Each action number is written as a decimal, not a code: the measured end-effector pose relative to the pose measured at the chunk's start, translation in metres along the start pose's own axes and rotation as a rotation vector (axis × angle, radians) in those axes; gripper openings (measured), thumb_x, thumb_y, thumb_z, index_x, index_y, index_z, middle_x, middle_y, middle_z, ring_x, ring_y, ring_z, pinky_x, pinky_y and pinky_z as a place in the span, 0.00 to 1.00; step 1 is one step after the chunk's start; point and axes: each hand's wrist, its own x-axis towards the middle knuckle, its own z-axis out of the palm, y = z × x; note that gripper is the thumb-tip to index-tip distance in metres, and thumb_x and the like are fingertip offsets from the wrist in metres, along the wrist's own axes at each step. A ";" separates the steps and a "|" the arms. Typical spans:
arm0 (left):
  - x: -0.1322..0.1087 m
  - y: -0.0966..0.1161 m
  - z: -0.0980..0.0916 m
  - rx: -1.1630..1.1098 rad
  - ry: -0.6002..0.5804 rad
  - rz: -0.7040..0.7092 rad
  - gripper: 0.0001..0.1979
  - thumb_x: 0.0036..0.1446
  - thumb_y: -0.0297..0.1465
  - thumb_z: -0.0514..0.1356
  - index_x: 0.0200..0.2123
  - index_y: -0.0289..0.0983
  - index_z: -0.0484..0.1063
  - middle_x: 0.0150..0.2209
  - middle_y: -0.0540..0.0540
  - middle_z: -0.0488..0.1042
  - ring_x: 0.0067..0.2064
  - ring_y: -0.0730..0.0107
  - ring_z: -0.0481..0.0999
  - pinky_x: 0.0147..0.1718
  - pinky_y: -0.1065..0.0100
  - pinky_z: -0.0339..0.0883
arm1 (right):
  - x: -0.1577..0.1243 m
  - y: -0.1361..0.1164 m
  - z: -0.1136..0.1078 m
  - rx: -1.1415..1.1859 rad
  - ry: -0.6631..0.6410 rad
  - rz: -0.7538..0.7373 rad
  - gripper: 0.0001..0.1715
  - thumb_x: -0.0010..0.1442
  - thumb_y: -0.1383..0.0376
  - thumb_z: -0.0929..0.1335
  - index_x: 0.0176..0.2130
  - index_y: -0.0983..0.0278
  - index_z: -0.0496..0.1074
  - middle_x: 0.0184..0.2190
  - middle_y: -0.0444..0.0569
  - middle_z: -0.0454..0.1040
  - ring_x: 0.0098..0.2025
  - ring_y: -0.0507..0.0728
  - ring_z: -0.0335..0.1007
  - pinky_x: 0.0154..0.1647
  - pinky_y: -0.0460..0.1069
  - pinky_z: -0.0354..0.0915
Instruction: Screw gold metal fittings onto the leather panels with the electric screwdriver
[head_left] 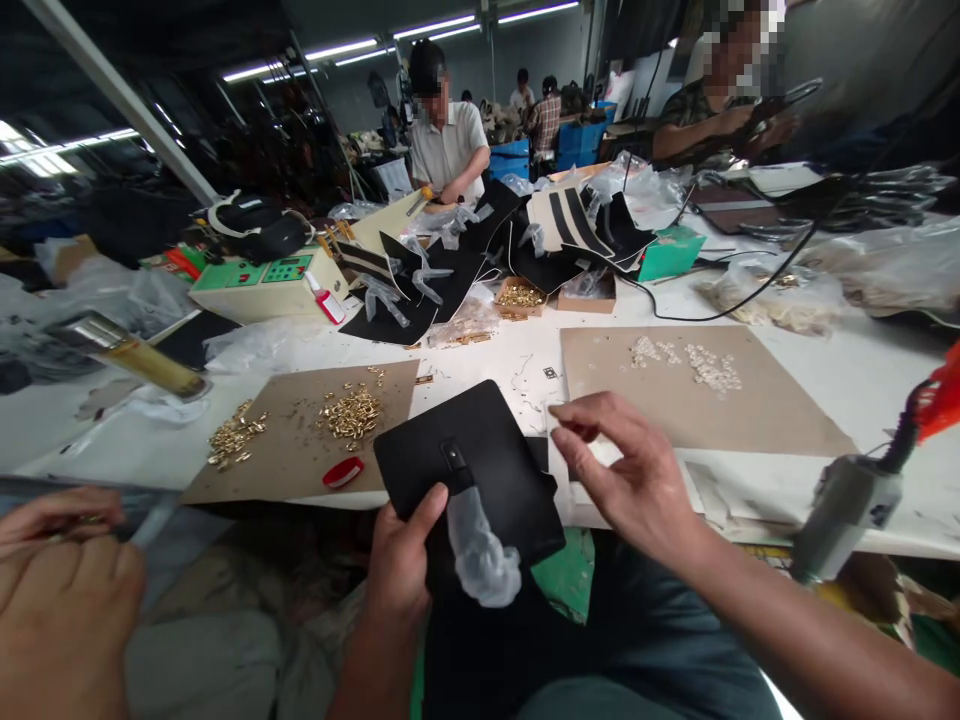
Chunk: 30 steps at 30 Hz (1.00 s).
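Note:
My left hand (pixel 405 555) is closed on the lower left edge of a black leather panel (pixel 502 460), its thumb on top. The panel lies tilted above my lap. A short black strap with a snap (pixel 452 456) sits on its face, and crumpled clear plastic wrap (pixel 480 555) hangs from the strap. To the right of the panel is my right hand (pixel 630 460), thumb and index finger brought together in a pinch. Whatever is between those fingertips is too small to make out. A white strip (pixel 556 470) lies just below them at the table edge.
Gold metal fittings (pixel 352 412) and a red ring-shaped object (pixel 343 472) lie on the left cardboard sheet (pixel 292 400). Small clear pieces (pixel 709 368) lie on the right sheet (pixel 637 400). A grey tool (pixel 847 515) hangs at right. A co-worker's hands (pixel 67 590) are at far left.

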 end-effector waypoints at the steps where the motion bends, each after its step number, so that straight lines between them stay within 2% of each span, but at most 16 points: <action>1: -0.011 0.003 0.004 0.017 -0.011 0.007 0.23 0.50 0.44 0.76 0.45 0.37 0.84 0.41 0.42 0.88 0.43 0.47 0.88 0.46 0.53 0.83 | -0.004 -0.018 -0.003 0.012 -0.065 -0.022 0.15 0.70 0.58 0.71 0.53 0.59 0.80 0.44 0.52 0.79 0.45 0.59 0.76 0.48 0.54 0.73; 3: -0.032 0.010 0.013 0.094 -0.022 0.063 0.24 0.53 0.45 0.75 0.47 0.36 0.84 0.44 0.41 0.87 0.48 0.45 0.86 0.51 0.55 0.81 | -0.009 -0.046 -0.010 0.030 -0.238 -0.001 0.21 0.69 0.54 0.73 0.56 0.60 0.79 0.46 0.53 0.80 0.47 0.60 0.78 0.50 0.55 0.74; 6: -0.064 0.018 0.026 0.266 -0.026 0.240 0.22 0.60 0.46 0.69 0.50 0.36 0.84 0.48 0.40 0.86 0.56 0.42 0.83 0.56 0.54 0.78 | -0.012 -0.068 -0.024 0.046 -0.447 0.146 0.29 0.67 0.47 0.73 0.61 0.58 0.78 0.51 0.52 0.82 0.47 0.62 0.80 0.48 0.55 0.76; 8: -0.085 0.016 0.035 0.361 -0.092 0.372 0.20 0.64 0.43 0.66 0.53 0.39 0.83 0.52 0.40 0.85 0.58 0.41 0.81 0.58 0.53 0.77 | -0.012 -0.073 -0.036 -0.018 -0.507 0.157 0.36 0.64 0.43 0.74 0.64 0.56 0.75 0.56 0.53 0.81 0.51 0.65 0.80 0.51 0.57 0.76; 9: -0.094 0.012 0.039 0.402 -0.164 0.444 0.20 0.64 0.40 0.66 0.57 0.41 0.82 0.55 0.40 0.83 0.59 0.40 0.80 0.59 0.51 0.76 | -0.013 -0.073 -0.041 -0.086 -0.514 0.118 0.40 0.60 0.42 0.76 0.64 0.55 0.75 0.57 0.54 0.80 0.53 0.68 0.79 0.53 0.59 0.75; 11: -0.113 0.000 0.049 0.454 -0.294 0.588 0.30 0.60 0.33 0.68 0.66 0.46 0.74 0.65 0.39 0.76 0.64 0.37 0.76 0.61 0.48 0.75 | -0.019 -0.073 -0.050 -0.217 -0.507 0.009 0.45 0.53 0.40 0.80 0.62 0.56 0.76 0.57 0.57 0.79 0.54 0.71 0.77 0.55 0.62 0.73; 13: -0.129 -0.015 0.058 0.477 -0.372 0.691 0.45 0.54 0.29 0.70 0.74 0.50 0.61 0.74 0.39 0.63 0.70 0.34 0.69 0.63 0.44 0.73 | -0.029 -0.070 -0.059 -0.262 -0.518 -0.025 0.38 0.53 0.42 0.80 0.57 0.55 0.78 0.55 0.57 0.80 0.53 0.71 0.77 0.54 0.63 0.74; 15: -0.138 -0.027 0.064 0.490 -0.452 0.713 0.56 0.49 0.28 0.73 0.77 0.51 0.51 0.77 0.39 0.54 0.73 0.30 0.63 0.62 0.40 0.74 | -0.039 -0.062 -0.070 -0.214 -0.515 0.065 0.25 0.60 0.45 0.76 0.50 0.54 0.80 0.50 0.55 0.82 0.50 0.70 0.78 0.50 0.60 0.75; 16: -0.139 -0.031 0.065 0.496 -0.507 0.693 0.58 0.48 0.28 0.73 0.78 0.51 0.50 0.78 0.39 0.52 0.73 0.30 0.62 0.61 0.40 0.75 | -0.043 -0.057 -0.076 -0.164 -0.493 0.159 0.21 0.63 0.45 0.74 0.47 0.55 0.81 0.47 0.54 0.83 0.48 0.69 0.79 0.47 0.59 0.76; 18: -0.134 -0.035 0.064 0.485 -0.559 0.638 0.54 0.51 0.29 0.72 0.77 0.52 0.52 0.77 0.38 0.56 0.71 0.33 0.66 0.59 0.43 0.77 | -0.046 -0.043 -0.086 -0.042 -0.415 0.407 0.22 0.65 0.44 0.70 0.43 0.57 0.82 0.42 0.54 0.84 0.43 0.68 0.80 0.41 0.57 0.77; 20: -0.117 -0.035 0.060 0.433 -0.423 0.573 0.44 0.57 0.30 0.70 0.73 0.52 0.60 0.73 0.39 0.63 0.67 0.41 0.72 0.58 0.47 0.77 | -0.045 -0.028 -0.089 0.091 -0.373 0.640 0.25 0.64 0.43 0.70 0.42 0.60 0.82 0.38 0.54 0.84 0.39 0.69 0.81 0.37 0.57 0.77; 22: -0.094 -0.035 0.055 0.326 -0.254 0.469 0.37 0.59 0.31 0.69 0.70 0.48 0.64 0.69 0.38 0.69 0.63 0.48 0.76 0.59 0.51 0.75 | -0.044 -0.013 -0.081 0.226 -0.441 0.795 0.26 0.62 0.44 0.71 0.42 0.63 0.82 0.36 0.54 0.84 0.37 0.68 0.81 0.36 0.56 0.76; 24: -0.069 -0.037 0.049 0.202 -0.255 0.309 0.33 0.59 0.34 0.70 0.67 0.42 0.69 0.63 0.37 0.76 0.60 0.49 0.79 0.58 0.53 0.75 | -0.046 0.001 -0.062 0.356 -0.504 0.882 0.25 0.63 0.45 0.71 0.40 0.65 0.81 0.32 0.53 0.83 0.34 0.66 0.81 0.35 0.55 0.75; 26: -0.049 -0.041 0.043 0.141 -0.350 0.151 0.25 0.58 0.38 0.71 0.58 0.38 0.77 0.54 0.37 0.83 0.55 0.48 0.82 0.55 0.54 0.76 | -0.051 0.011 -0.037 0.442 -0.484 0.922 0.24 0.64 0.47 0.71 0.41 0.66 0.80 0.32 0.53 0.82 0.33 0.64 0.80 0.37 0.55 0.75; 28: -0.035 -0.045 0.037 0.162 -0.373 0.051 0.18 0.56 0.39 0.72 0.46 0.35 0.83 0.46 0.38 0.86 0.50 0.46 0.84 0.51 0.55 0.77 | -0.054 0.016 -0.016 0.478 -0.478 0.895 0.24 0.63 0.49 0.73 0.46 0.65 0.79 0.36 0.53 0.84 0.37 0.65 0.81 0.43 0.57 0.75; 30: -0.028 -0.048 0.032 0.177 -0.348 -0.016 0.16 0.55 0.40 0.73 0.42 0.34 0.84 0.43 0.39 0.87 0.47 0.45 0.85 0.49 0.55 0.77 | -0.052 0.015 -0.002 0.435 -0.495 0.818 0.23 0.62 0.50 0.74 0.48 0.64 0.79 0.40 0.53 0.84 0.42 0.66 0.81 0.48 0.58 0.75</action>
